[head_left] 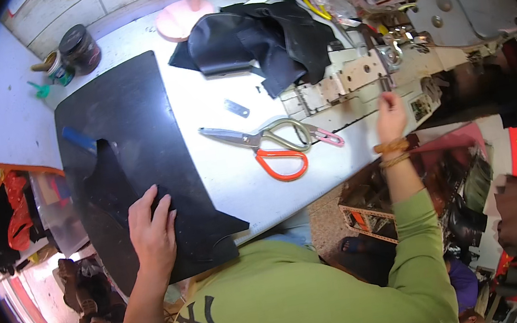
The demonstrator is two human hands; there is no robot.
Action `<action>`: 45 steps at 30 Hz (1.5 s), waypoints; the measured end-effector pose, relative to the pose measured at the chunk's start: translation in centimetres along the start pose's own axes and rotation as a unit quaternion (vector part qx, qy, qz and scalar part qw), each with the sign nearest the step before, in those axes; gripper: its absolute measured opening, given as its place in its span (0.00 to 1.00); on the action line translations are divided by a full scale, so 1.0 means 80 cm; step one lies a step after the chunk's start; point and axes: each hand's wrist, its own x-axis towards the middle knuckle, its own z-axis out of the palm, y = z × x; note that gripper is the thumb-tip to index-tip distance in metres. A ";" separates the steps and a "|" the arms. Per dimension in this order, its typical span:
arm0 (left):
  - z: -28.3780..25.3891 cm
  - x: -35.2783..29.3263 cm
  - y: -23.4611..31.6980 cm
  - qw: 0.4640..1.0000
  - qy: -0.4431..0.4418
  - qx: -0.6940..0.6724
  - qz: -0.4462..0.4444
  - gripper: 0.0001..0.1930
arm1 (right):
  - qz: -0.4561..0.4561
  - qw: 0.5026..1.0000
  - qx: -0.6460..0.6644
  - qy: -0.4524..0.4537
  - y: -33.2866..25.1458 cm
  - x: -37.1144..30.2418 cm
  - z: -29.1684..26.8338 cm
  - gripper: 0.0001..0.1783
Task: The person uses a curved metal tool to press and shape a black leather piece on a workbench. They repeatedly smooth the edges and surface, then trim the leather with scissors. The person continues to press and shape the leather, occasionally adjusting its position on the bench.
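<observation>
Black sheet material (pixel 205 224) lies on a dark mat (pixel 125 91) at frame left, beneath the left hand (pixel 152 231), relaxed, fingers extended and slightly spread; right of centre, the right hand (pixel 391 116) curls inward below a metal plate (pixel 359 73), whether gripping anything I cannot tell

Left hand (pixel 152 226) palm-down, fingers loosely spread; right hand (pixel 391 116) forward, curled.

The mat (pixel 146 153) is smooth, a bit shiny. The scissors (pixel 253 140) have shiny metal blades (pixel 226 136). The shirt (pixel 302 296) is matt cloth. The jar (pixel 80 51), blurry here, may be plastic.
</observation>
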 end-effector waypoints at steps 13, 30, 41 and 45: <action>0.010 0.011 -0.009 0.998 0.005 -0.051 -0.030 0.16 | -0.188 0.693 -0.617 -0.323 0.238 0.199 0.042 0.13; 0.002 0.018 -0.028 0.995 -0.046 0.004 0.090 0.17 | 0.269 0.833 0.477 -0.076 -0.037 -0.010 -0.029 0.18; 0.002 0.012 -0.041 0.989 -0.030 0.005 0.145 0.20 | 0.148 0.926 0.349 -0.005 -0.153 -0.184 -0.041 0.22; 0.003 0.012 -0.043 0.989 -0.033 -0.007 0.144 0.20 | 0.087 0.926 0.293 -0.222 -0.226 -0.182 -0.047 0.24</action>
